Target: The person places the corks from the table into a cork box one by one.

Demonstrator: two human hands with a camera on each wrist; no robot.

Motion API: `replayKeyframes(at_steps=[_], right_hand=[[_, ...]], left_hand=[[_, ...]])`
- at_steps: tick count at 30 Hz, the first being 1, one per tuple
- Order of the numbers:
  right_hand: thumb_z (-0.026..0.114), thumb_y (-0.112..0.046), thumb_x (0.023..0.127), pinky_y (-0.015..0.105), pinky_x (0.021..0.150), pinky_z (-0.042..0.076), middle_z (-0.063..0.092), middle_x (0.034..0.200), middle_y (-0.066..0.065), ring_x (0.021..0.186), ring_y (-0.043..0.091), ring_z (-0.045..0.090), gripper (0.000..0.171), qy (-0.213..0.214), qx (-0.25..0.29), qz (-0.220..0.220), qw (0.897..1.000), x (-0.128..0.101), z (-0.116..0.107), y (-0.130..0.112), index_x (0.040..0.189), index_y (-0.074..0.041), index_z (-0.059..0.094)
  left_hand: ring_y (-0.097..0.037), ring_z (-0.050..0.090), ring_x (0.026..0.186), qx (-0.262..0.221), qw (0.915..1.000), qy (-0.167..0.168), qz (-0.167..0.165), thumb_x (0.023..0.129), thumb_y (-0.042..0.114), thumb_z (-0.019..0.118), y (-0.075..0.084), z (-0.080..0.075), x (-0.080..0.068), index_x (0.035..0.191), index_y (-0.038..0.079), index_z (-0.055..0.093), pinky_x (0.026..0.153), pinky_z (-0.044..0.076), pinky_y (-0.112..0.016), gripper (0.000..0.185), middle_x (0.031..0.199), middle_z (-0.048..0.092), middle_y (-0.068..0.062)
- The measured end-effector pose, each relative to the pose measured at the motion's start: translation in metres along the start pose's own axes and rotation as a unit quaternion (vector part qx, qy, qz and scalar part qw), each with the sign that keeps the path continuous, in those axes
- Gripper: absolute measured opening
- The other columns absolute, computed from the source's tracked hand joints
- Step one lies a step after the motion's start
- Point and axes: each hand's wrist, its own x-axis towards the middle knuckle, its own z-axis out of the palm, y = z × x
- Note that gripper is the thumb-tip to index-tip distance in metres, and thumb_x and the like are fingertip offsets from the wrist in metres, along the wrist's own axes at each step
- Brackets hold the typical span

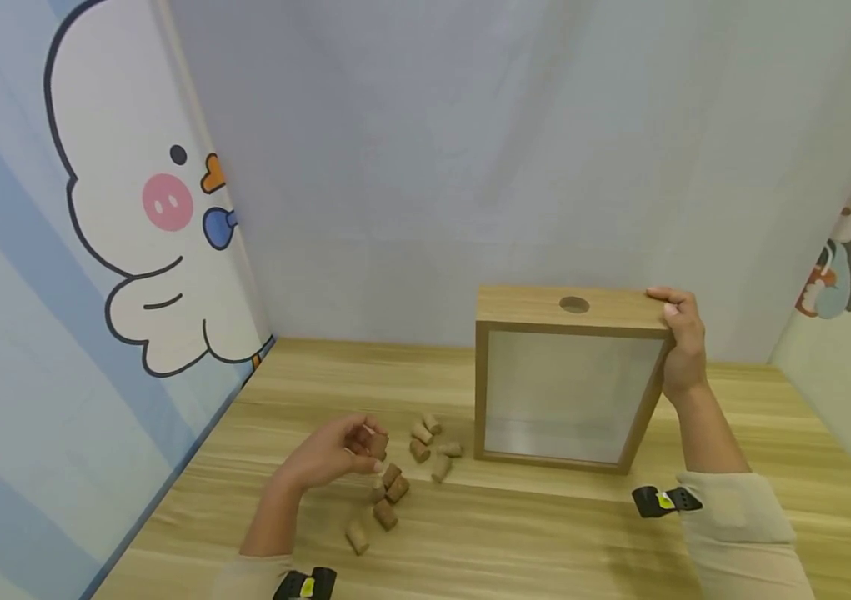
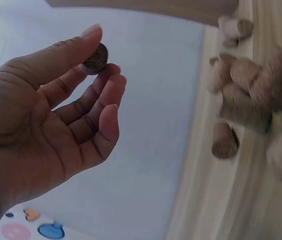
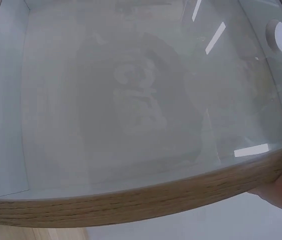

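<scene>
- The left hand (image 1: 331, 454) pinches one cork (image 2: 96, 59) between thumb and fingertips, just above the loose corks (image 1: 395, 483) lying near the table's (image 1: 545, 533) left side.
- The right hand (image 1: 680, 342) grips the top right corner of the upright wooden frame box (image 1: 568, 375); its palm is hidden.
- The right wrist view shows mostly glass, with the hole (image 3: 280, 35) blurred.

The head view looks forward and down over the pale wooden table (image 1: 545, 533). The left wrist view sits close behind its palm, sharing the scattered brown corks (image 2: 246, 95). The right wrist view presses near the glass-fronted wooden box (image 3: 131, 200), also seen from the head.
</scene>
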Motion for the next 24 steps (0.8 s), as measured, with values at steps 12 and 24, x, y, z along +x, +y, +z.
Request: replayKeyframes(at_steps=[12, 24], right_hand=[[0.036, -0.016, 0.087, 0.033, 0.080, 0.025, 0.045, 0.111, 0.003, 0.094, 0.018, 0.040, 0.029, 0.002, 0.023, -0.007, 1.000, 0.004, 0.004, 0.001, 0.100, -0.018, 0.062], [0.036, -0.018, 0.086, 0.034, 0.078, 0.027, 0.043, 0.111, 0.003, 0.092, 0.018, 0.040, 0.028, 0.007, 0.014, 0.005, 1.000, -0.001, 0.003, 0.000, 0.102, -0.019, 0.059]], left_hand=[[-0.016, 0.057, 0.084, 0.044, 0.9893, 0.116, 0.077, 0.082, 0.001, 0.067, 0.041, 0.027, 0.028, 0.114, 0.012, 0.058, 0.068, 0.049, -0.031, 0.035, 0.096, 0.058, -0.001], [-0.008, 0.059, 0.084, 0.008, 0.9697, 0.209, 0.126, 0.080, 0.004, 0.071, 0.078, 0.040, 0.051, 0.104, 0.013, 0.059, 0.072, 0.046, -0.035, 0.028, 0.096, 0.064, 0.004]])
